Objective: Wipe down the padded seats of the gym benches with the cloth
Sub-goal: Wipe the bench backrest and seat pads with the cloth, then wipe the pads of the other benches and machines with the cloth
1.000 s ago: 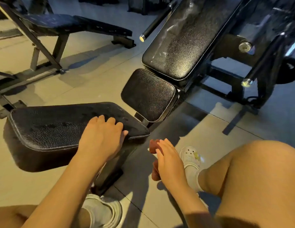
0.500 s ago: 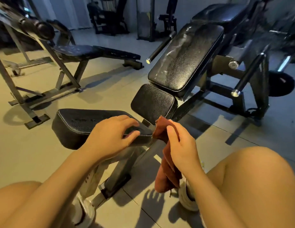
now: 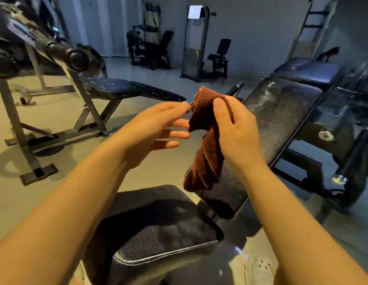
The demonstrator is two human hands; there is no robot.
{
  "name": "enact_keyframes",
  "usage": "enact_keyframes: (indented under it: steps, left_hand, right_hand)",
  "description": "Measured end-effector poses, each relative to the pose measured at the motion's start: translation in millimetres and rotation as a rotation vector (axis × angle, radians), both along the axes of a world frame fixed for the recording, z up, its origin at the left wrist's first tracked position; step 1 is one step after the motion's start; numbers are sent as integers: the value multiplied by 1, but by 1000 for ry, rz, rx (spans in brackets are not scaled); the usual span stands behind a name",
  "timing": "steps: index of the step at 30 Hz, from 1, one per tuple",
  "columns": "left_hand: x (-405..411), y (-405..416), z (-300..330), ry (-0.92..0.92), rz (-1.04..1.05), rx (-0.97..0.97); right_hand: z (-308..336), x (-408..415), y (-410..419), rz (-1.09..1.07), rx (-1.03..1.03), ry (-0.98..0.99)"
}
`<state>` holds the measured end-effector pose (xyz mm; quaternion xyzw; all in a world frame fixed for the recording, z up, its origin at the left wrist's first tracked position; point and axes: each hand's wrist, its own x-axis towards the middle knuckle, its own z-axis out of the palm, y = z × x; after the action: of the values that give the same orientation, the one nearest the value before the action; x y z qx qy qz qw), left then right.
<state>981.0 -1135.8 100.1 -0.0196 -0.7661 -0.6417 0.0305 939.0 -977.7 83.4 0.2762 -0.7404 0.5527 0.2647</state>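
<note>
My right hand (image 3: 235, 130) grips a twisted brown cloth (image 3: 205, 147), which hangs in the air in front of me. My left hand (image 3: 152, 128) is beside it with fingers stretched out, its fingertips touching the cloth's top edge. Below both hands lies a black padded seat (image 3: 158, 229) with white piping. A smaller black pad (image 3: 226, 194) sits just beyond it, partly behind the cloth. To the right rises a long tilted black back pad (image 3: 281, 116) with pale streaks on it.
A second bench (image 3: 121, 88) on a grey metal frame stands at the left on the tiled floor. Dark padded rollers (image 3: 76, 57) jut in at the upper left. Weight machines (image 3: 152, 50) line the far wall. A white shoe (image 3: 259, 270) shows at the bottom right.
My view rose from the floor and seat. My right hand lifted the cloth from low beside the bench to chest height. My left hand left the seat and reached the cloth.
</note>
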Motion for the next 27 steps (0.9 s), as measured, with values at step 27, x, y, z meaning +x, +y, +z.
enact_keyframes:
  steps: [27]
  left_hand:
    - [-113, -209, -18, 303, -193, -302]
  right_hand:
    - [-42, 16, -209, -314, 701, -682]
